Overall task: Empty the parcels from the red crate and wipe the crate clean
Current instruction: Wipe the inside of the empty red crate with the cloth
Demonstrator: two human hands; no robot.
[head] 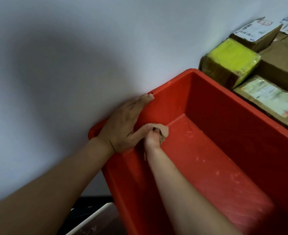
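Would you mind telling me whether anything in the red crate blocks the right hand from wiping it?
Nothing visible does: the parcels sit outside the red crate, and the right hand holds its cloth at the far corner.

Smooth, glossy plastic red crate (224, 116) with scuffed floor; matt cardboard parcels (275, 65), paper-labelled.

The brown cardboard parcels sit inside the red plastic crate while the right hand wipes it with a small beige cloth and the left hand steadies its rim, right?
No. The head view shows the brown cardboard parcels outside the red plastic crate, beside its right wall. The right hand does hold a small beige cloth inside it, and the left hand rests on its rim.
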